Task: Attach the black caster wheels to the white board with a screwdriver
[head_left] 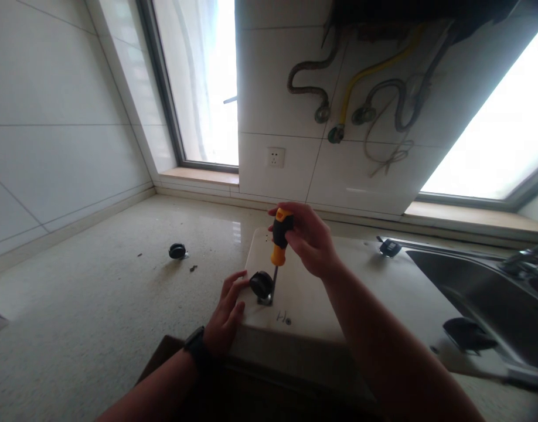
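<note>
My right hand [310, 237] is wrapped round the yellow and black handle of a screwdriver [283, 231]. The shaft points down, its tip at the metal base of a black caster wheel [261, 285]. That caster stands near the left front corner of a white board [315, 293]. On the board's left edge, beside the caster, rests my left hand [227, 310], its fingers stretched out and apart. A dark watch is on that wrist. Handwritten marks and a small round hole or fitting [288, 321] show on the board's surface near the caster.
Another caster [177, 251] lies on the speckled countertop [119, 293] at left, near small dark bits [193, 268]. More casters [389, 247] [469, 334] are at the board's right end, beside a steel sink [445, 275]. Behind are a tiled wall, a socket [276, 157] and pipes [352, 88].
</note>
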### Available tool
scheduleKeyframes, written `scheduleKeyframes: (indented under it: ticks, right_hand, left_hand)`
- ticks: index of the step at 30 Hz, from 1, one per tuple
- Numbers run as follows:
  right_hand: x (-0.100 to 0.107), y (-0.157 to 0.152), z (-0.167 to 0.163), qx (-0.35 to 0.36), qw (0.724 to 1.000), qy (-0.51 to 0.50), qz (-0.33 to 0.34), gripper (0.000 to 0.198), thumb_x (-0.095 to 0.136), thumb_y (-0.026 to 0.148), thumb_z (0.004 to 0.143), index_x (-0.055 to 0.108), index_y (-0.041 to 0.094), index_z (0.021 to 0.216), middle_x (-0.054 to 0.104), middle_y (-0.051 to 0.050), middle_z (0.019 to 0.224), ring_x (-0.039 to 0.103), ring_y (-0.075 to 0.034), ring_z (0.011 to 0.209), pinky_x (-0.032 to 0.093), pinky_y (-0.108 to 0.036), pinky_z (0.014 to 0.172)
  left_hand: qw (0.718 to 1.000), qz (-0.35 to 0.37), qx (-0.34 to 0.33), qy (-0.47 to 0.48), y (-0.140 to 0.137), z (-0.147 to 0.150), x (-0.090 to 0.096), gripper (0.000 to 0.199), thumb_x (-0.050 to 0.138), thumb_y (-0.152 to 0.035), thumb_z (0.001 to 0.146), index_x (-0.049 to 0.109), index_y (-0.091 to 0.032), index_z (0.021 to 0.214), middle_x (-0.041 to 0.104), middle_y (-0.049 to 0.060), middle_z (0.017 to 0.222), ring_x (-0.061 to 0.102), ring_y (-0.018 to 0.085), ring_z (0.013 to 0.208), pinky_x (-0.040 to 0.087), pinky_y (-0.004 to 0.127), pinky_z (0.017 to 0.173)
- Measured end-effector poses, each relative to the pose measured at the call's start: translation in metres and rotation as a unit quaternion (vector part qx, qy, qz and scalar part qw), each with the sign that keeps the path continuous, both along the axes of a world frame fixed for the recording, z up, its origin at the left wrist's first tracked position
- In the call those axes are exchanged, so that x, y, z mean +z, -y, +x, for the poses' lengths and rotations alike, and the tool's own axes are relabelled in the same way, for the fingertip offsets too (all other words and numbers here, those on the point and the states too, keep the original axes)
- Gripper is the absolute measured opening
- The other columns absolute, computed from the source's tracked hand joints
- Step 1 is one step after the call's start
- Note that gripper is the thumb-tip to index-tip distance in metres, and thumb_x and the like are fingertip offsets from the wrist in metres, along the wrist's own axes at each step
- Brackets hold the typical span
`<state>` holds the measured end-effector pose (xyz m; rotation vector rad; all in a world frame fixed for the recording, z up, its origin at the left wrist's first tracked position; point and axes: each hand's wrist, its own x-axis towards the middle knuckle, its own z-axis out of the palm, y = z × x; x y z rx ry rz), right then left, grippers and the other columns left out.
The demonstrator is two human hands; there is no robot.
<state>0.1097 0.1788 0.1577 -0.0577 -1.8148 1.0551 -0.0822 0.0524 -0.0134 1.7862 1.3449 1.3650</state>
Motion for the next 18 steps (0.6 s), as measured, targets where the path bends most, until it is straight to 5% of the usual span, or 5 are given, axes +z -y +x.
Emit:
scheduleKeyframes:
  ticks: [12,15,18]
  right_hand:
    - [0.0063,0.0019,0.0031,-0.143,0.982,-0.029,0.122,0.052,0.09,0.021,0.068,0.068,0.035,0.113,0.049,-0.001,0.102,0.054,-0.014,0.083,0.056,-0.029,0.065]
    - [0.007,0.0034,0.006,-0.175,0.971,-0.045,0.156,0.029,0.076,0.03,0.084,0.07,0.033,0.111,0.049,-0.003,0.1,0.052,-0.017,0.086,0.054,-0.034,0.071]
    - [0.0096,0.005,0.0095,-0.075,0.993,-0.015,0.091,0.027,0.055,0.033,0.096,0.069,0.032,0.119,0.053,-0.008,0.123,0.06,-0.02,0.098,0.057,-0.037,0.075]
  left_hand:
    - [1.0,0.004,0.004,-0.001,-0.0002,-0.0009,-0.0026,0.046,0.035,-0.054,0.104,0.051,-0.029,0.139,0.031,0.01,0.157,0.036,0.035,0.145,0.031,0.062,0.119]
    - [1.0,0.007,0.003,-0.004,0.0005,-0.0005,-0.002,0.045,0.036,-0.053,0.104,0.051,-0.031,0.139,0.032,0.009,0.156,0.035,0.035,0.145,0.03,0.063,0.119]
    - [1.0,0.006,0.006,-0.004,0.0008,-0.0002,-0.0018,0.044,0.036,-0.053,0.104,0.051,-0.031,0.139,0.032,0.01,0.156,0.035,0.035,0.145,0.03,0.062,0.119]
